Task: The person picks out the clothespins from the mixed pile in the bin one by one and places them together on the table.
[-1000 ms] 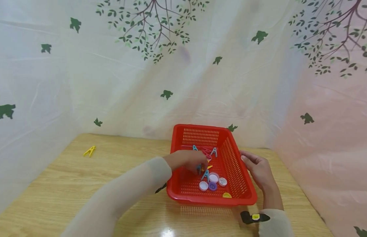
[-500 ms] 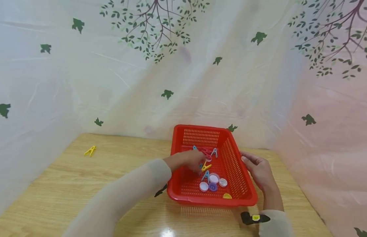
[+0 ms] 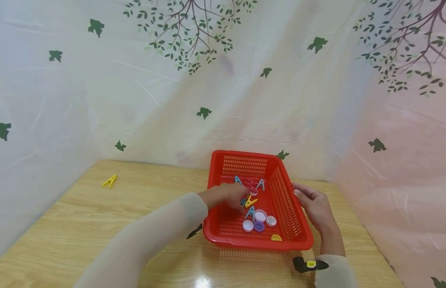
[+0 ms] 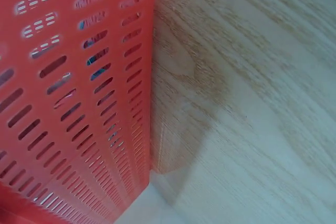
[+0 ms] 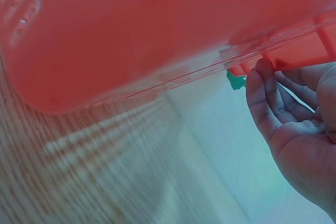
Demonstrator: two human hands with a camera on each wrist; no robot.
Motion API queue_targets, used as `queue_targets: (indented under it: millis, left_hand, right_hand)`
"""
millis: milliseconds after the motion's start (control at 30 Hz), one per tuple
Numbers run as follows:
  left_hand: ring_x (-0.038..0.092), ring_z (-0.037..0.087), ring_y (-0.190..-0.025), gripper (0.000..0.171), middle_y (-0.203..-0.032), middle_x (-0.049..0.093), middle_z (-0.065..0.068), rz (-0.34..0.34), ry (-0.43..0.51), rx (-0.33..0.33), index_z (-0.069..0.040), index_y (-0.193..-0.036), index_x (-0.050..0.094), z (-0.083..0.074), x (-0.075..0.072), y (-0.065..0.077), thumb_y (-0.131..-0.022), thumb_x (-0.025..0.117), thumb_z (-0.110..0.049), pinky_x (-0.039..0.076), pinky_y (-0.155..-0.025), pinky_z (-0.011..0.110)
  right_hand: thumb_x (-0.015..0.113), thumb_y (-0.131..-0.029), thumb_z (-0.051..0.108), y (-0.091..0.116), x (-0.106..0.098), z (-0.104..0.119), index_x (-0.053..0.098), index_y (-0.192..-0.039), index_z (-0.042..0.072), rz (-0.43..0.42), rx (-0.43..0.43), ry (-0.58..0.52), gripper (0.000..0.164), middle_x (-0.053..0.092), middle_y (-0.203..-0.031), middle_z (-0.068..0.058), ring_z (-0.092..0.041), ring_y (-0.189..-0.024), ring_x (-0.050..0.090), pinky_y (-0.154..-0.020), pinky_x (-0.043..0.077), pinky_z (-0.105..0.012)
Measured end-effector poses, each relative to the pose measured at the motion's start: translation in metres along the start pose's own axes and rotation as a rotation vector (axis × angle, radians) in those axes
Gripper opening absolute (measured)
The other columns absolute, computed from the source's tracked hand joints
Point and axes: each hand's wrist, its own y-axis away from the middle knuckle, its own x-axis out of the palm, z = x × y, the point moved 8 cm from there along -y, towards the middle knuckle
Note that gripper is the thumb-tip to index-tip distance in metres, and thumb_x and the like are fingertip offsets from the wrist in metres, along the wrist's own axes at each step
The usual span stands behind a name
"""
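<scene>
A red plastic basket (image 3: 259, 245) with slotted walls stands on the wooden table. My left hand (image 3: 232, 195) reaches over its left wall, fingers down among small things; its fingertips are mostly hidden, and I cannot tell whether they pinch anything. Right beside those fingers lie a yellow clothespin (image 3: 250, 201) and a blue piece (image 3: 243, 202). A blue clothespin (image 3: 250, 213) is a little nearer me. My right hand (image 3: 315, 206) grips the basket's right rim, fingertips under the lip in the right wrist view. The left wrist view has only the basket's outer wall (image 4: 68, 114) and the table.
Inside the basket are bottle caps (image 3: 248, 226), a yellow cap (image 3: 276, 237), pink scissors-like pieces (image 3: 250, 185), a grey-blue clothespin (image 3: 260, 184) and another blue clothespin (image 3: 238, 180). On the table's far left lies a yellow clothespin (image 3: 109, 181). A leaf-patterned sheet (image 3: 165, 132) hangs behind.
My left hand has shifted slightly left and back inside the basket, so the yellow clothespin near its fingers now shows in full. The right hand and the basket have stayed in place.
</scene>
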Motion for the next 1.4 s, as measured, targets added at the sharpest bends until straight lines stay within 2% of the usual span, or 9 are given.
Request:
queue_targets:
  millis: [133,300,467,600,700,1000,1233,1400]
  left_hand:
    - [0.064,0.014,-0.094,0.055,-0.11,0.067,-0.005,0.011,0.038,0.013,-0.023,-0.132,0.066,0.001,0.001,-0.001,-0.081,0.088,-0.024,0.058,-0.092,0.044]
    - [0.065,0.014,-0.093,0.058,-0.108,0.067,-0.005,0.008,0.075,0.001,-0.024,-0.134,0.067,0.005,0.001,-0.003,-0.08,0.089,-0.023,0.059,-0.089,0.044]
    - [0.064,0.013,-0.088,0.048,-0.101,0.067,-0.006,0.003,0.054,0.004,-0.02,-0.126,0.07,0.007,0.001,-0.004,-0.081,0.088,-0.025,0.059,-0.089,0.04]
    - [0.063,0.013,-0.088,0.037,-0.099,0.067,-0.006,0.016,0.04,0.012,-0.021,-0.117,0.073,0.007,0.0,-0.004,-0.082,0.087,-0.023,0.059,-0.089,0.038]
    - [0.063,0.013,-0.087,0.035,-0.098,0.067,-0.006,0.021,0.045,0.016,-0.022,-0.115,0.073,0.007,0.0,-0.003,-0.082,0.087,-0.021,0.059,-0.087,0.036]
    - [0.064,0.012,-0.083,0.028,-0.095,0.067,-0.005,-0.038,0.095,0.052,-0.017,-0.113,0.075,0.005,-0.006,-0.003,-0.087,0.083,-0.023,0.058,-0.082,0.029]
    - [0.064,0.009,-0.085,0.036,-0.1,0.069,-0.007,-0.088,0.101,0.074,-0.019,-0.119,0.074,0.002,-0.013,-0.001,-0.085,0.084,-0.028,0.059,-0.085,0.03]
    - [0.065,0.009,-0.082,0.03,-0.097,0.069,-0.006,-0.106,0.129,0.102,-0.016,-0.115,0.075,-0.001,-0.017,0.003,-0.088,0.082,-0.026,0.058,-0.079,0.026]
  right_hand:
    - [0.062,-0.101,0.043,-0.001,0.0,0.001,0.057,-0.148,0.014,-0.005,-0.01,0.008,0.056,0.061,-0.142,-0.014,-0.012,-0.108,0.068,-0.088,0.057,-0.027]
    - [0.062,-0.101,0.043,0.0,0.0,0.001,0.056,-0.148,0.012,-0.01,-0.01,0.006,0.056,0.06,-0.142,-0.015,-0.011,-0.108,0.068,-0.088,0.057,-0.027]
    - [0.062,-0.1,0.044,0.001,0.001,0.002,0.056,-0.148,0.012,-0.012,-0.007,0.007,0.058,0.06,-0.143,-0.014,-0.011,-0.108,0.068,-0.089,0.057,-0.027]
    - [0.063,-0.1,0.044,0.001,0.001,0.003,0.056,-0.148,0.012,-0.011,-0.009,0.003,0.058,0.061,-0.142,-0.014,-0.012,-0.108,0.068,-0.089,0.057,-0.027]
    - [0.063,-0.1,0.043,0.001,0.001,0.003,0.056,-0.147,0.011,-0.009,-0.008,-0.002,0.057,0.062,-0.141,-0.014,-0.012,-0.107,0.069,-0.088,0.057,-0.027]
    - [0.064,-0.099,0.044,0.002,0.003,0.002,0.056,-0.148,0.012,-0.01,-0.001,-0.017,0.059,0.062,-0.141,-0.012,-0.012,-0.108,0.069,-0.089,0.057,-0.029]
    - [0.065,-0.099,0.044,0.002,0.004,0.001,0.056,-0.148,0.013,-0.005,0.004,-0.022,0.059,0.062,-0.142,-0.011,-0.013,-0.109,0.069,-0.09,0.057,-0.029]
    - [0.063,-0.099,0.045,0.001,0.003,0.0,0.055,-0.149,0.015,-0.009,0.016,-0.004,0.059,0.06,-0.144,-0.011,-0.015,-0.111,0.068,-0.091,0.057,-0.03]
